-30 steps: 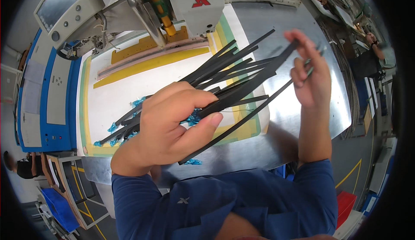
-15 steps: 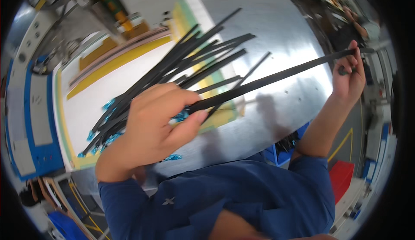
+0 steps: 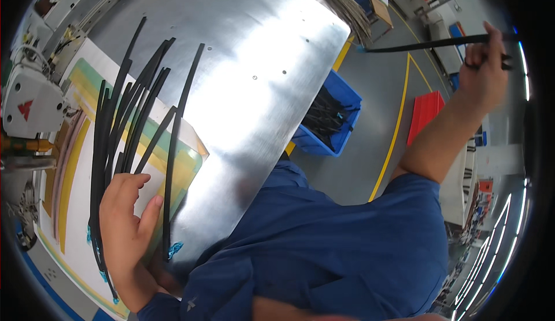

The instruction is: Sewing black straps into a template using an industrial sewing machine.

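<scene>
My right hand (image 3: pixel 484 75) is raised at the far right, its fingers closed around a long black strip (image 3: pixel 428 45). The strip runs leftward past the table and has a bluish tip at its far end. Another dark piece shows between the lower fingers; I cannot tell if it belongs to the same strip. My left hand (image 3: pixel 124 220) rests over a pile of black strips (image 3: pixel 104 130), thumb and fingers apart with nothing between them. Shiny blue wrapping shows on the pile's near ends. One separate strip (image 3: pixel 182 107), blue at its near end, lies just right of that hand.
A metal table (image 3: pixel 248 38) spans the middle. Beyond its right edge, a blue crate (image 3: pixel 347 121) of black strips stands on the floor. Farther right is a red bin (image 3: pixel 425 110). A white machine head (image 3: pixel 34 101) stands at the left, beside a taped white board (image 3: pixel 63 263).
My view has turned to the right. The right hand has drawn the strip away from the pile and out past the table. My left hand has let go of that strip.
</scene>
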{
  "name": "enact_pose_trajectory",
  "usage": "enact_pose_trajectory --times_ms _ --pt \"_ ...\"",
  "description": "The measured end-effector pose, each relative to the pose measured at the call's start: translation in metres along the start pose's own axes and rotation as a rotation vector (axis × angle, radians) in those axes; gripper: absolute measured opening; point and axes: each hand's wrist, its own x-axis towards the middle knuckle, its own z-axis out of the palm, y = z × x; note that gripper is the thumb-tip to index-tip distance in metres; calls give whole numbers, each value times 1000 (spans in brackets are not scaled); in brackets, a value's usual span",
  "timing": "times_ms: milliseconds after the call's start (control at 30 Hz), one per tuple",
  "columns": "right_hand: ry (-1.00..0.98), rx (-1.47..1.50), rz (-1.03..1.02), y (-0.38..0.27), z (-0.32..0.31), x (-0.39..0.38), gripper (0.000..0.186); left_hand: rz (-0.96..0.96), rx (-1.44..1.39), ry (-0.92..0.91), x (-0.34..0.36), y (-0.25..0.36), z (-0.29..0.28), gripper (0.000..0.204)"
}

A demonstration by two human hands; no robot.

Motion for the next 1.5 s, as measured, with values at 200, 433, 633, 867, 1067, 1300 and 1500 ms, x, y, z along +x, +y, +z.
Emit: enact_pose_trajectory --times_ms 200,433,633,867,1067,1300,1500 --pt "325 -408 71 88 -81 -6 28 27 165 -87 -2 0 -1 34" --pt "247 -1245 -85 186 -175 -6 64 -82 187 -84 -17 -7 -5 34" --pt "401 -871 233 280 -203 -61 36 -249 197 -44 -52 -40 -12 31" --pt "560 -81 738 283 -210 -85 14 -472 167 178 -103 -78 -25 28" --pt "522 -628 808 314 -302 -102 23 -553 140 288 -146 -100 -33 26" --pt "-17 -1294 569 264 -222 -95 46 -604 273 494 -179 -133 -28 29" --pt "-149 -1352 552 282 -195 -108 42 -644 409 576 -185 -151 -33 32"
